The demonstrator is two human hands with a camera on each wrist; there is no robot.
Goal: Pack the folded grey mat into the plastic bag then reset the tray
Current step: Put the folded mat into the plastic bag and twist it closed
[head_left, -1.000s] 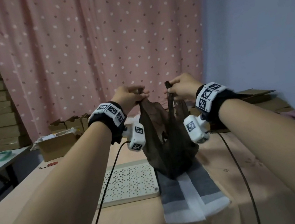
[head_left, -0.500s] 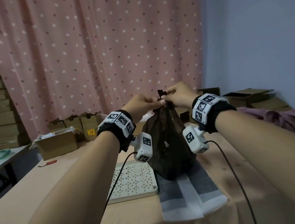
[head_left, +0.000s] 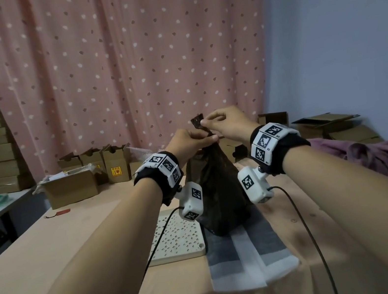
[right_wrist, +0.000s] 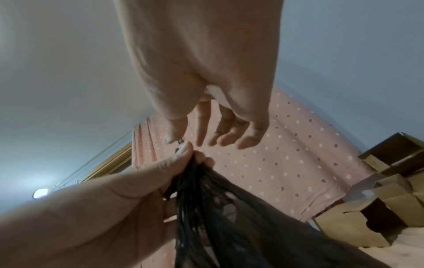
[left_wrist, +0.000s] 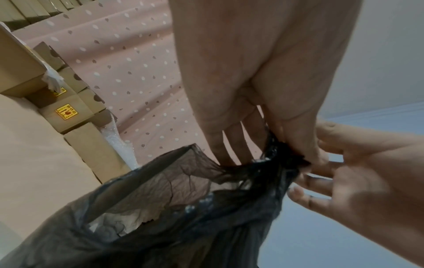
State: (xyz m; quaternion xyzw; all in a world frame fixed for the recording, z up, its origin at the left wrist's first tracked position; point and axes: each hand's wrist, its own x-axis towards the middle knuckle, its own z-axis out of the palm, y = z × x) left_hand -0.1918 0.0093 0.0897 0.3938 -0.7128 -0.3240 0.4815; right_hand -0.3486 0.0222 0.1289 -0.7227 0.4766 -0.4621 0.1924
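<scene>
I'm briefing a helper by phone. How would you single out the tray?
On the long tan table before the pink dotted curtain, look left of the dark plastic bag. The tray lies flat there: a pale square board, the only thing peppered with small holes.

a bed (head_left: pixel 80 244) covered in a peach sheet carried everything. at the centre lay a white perforated tray (head_left: pixel 178 237), and touching its 3 o'clock edge a grey and white striped mat (head_left: pixel 253 253) lay flat, running toward 6 o'clock. a dark plastic bag (head_left: pixel 217 189) stood on the mat's 12 o'clock end. cardboard boxes (head_left: pixel 73 186) sat at 10 o'clock, a small red tag (head_left: pixel 59 213) near them, and crumpled mauve bedding (head_left: pixel 376 156) at 2 o'clock.
</scene>
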